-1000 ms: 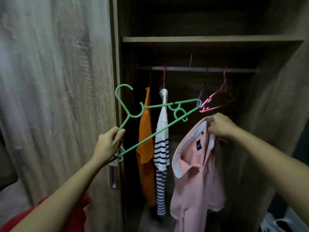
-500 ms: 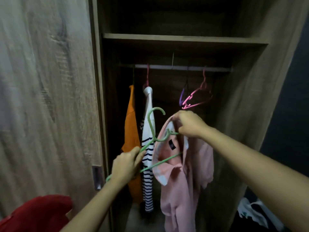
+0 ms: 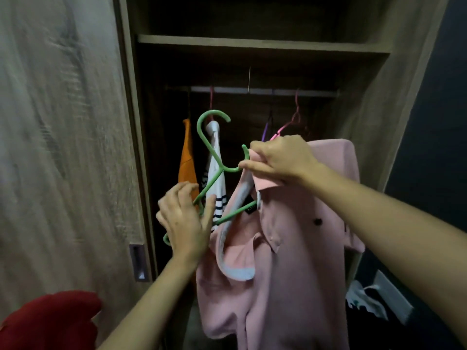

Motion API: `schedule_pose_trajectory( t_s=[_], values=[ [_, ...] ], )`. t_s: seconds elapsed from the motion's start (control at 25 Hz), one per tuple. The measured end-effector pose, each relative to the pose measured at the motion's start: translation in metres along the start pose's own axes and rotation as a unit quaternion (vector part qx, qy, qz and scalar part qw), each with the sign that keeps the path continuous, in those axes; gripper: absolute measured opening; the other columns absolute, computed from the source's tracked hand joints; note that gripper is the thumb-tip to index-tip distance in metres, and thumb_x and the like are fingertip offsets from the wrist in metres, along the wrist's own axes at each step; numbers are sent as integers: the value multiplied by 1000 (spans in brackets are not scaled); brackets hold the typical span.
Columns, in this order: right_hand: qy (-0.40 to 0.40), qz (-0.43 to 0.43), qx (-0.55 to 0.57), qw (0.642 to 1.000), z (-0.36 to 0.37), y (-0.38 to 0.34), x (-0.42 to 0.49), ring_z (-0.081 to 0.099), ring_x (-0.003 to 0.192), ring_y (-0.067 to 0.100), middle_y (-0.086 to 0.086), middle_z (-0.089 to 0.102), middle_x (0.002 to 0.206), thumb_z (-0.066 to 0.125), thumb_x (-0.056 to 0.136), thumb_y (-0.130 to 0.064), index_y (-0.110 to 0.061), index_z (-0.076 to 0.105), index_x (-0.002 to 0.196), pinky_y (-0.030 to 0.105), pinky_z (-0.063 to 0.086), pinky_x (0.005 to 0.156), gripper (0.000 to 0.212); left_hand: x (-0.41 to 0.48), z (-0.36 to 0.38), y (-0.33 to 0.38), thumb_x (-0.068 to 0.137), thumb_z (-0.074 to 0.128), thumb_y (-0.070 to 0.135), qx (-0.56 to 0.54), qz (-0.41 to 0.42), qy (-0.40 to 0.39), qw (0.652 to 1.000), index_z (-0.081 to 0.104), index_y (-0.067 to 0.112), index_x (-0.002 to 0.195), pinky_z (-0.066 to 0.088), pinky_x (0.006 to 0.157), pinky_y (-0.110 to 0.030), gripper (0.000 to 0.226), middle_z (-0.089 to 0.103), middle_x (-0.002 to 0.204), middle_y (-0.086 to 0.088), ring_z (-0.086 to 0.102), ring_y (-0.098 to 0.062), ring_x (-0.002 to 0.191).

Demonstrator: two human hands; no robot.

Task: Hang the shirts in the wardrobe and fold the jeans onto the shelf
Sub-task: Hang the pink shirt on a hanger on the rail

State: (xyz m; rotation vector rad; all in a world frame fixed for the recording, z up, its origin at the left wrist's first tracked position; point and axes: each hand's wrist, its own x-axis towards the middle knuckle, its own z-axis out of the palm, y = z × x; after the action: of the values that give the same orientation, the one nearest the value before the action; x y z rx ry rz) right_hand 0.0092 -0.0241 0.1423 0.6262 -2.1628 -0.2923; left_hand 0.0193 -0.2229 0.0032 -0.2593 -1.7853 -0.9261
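Two shirts hung on rail [image 3: 252,91]: orange shirt [image 3: 187,152], striped shirt [image 3: 218,190]. Third under way: pink shirt [image 3: 278,261] held up at wardrobe opening, right hand [image 3: 280,160] pinching collar, left hand [image 3: 185,218] curled round green hanger [image 3: 222,168], one hanger arm entering neck. Left: seat hanger, hook onto rail. Jeans not in view; shelf [image 3: 252,44] above rail. Spare pink hanger [image 3: 295,117] occupies rail's right part. Red cloth [image 3: 48,322] lower left.

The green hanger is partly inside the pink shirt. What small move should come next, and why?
Probably the left hand should push the green hanger deeper into the collar of the pink shirt, which the right hand grips at the neck: one hanger arm is already inside, but the end in the left hand is outside.
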Motion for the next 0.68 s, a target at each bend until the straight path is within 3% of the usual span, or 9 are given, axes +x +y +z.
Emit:
schedule_pose_trajectory(
  t_s=[0.08,0.12,0.2,0.32,0.4,0.48,0.56,0.64,0.68],
  values=[
    [18,15,15,1000,-1,6,0,65,65,34,9,66,66,19,75,-74,-17,53,76,28,27,53,66,-35,3,7,80,56,34,14,106,2,994,50,22,103,29,81,-35,27,46,111,-11,43,-26,99],
    [33,23,23,999,-3,8,1,64,64,34,9,65,65,21,75,-74,-18,52,74,28,27,53,65,-54,9,4,78,56,33,43,112,-50,991,52,27,102,30,82,-36,25,42,114,-10,41,-26,100],
    [47,44,41,997,-8,9,2,63,63,34,8,63,62,25,76,-75,-18,50,71,28,28,53,62,-79,23,-11,78,56,35,71,-29,-177,981,55,37,101,35,87,-41,23,41,117,-9,41,-30,105],
    [41,54,57,996,-13,9,0,62,66,32,5,60,59,28,75,-76,-17,49,69,27,26,53,62,-76,35,-30,79,57,37,-133,-204,-328,913,56,47,109,40,98,-33,32,48,120,6,48,-16,115],
    [34,56,47,997,-13,13,-8,62,64,30,3,60,57,29,74,-77,-16,50,66,26,24,51,65,-61,35,-37,70,70,22,-237,-281,-329,870,55,28,118,38,96,-24,51,49,118,8,50,-7,108],
    [29,55,25,998,-8,23,-19,62,62,28,2,61,56,28,73,-78,-15,60,68,26,28,51,71,-43,30,-50,48,72,26,-296,-306,-318,847,59,17,101,46,83,-25,55,61,99,3,59,-9,87],
    [27,55,2,998,0,36,-31,63,60,26,1,63,57,19,74,-83,-18,66,70,25,29,50,81,-29,21,-65,42,70,29,-291,-267,-375,839,63,7,92,51,74,-26,55,67,85,0,62,-14,79],
    [32,56,-18,998,10,50,-44,65,60,26,2,65,58,8,75,-84,-19,67,69,26,32,48,88,-15,11,-77,48,75,14,-307,-236,-413,824,66,-2,94,52,70,-25,50,68,86,-4,62,-16,81],
    [28,62,-26,997,15,56,-51,66,62,26,2,67,60,7,75,-83,-20,67,69,27,35,48,88,-7,6,-78,51,76,7,-313,-221,-422,821,69,2,95,53,67,-23,45,68,86,-4,63,-12,79]
  ],
)
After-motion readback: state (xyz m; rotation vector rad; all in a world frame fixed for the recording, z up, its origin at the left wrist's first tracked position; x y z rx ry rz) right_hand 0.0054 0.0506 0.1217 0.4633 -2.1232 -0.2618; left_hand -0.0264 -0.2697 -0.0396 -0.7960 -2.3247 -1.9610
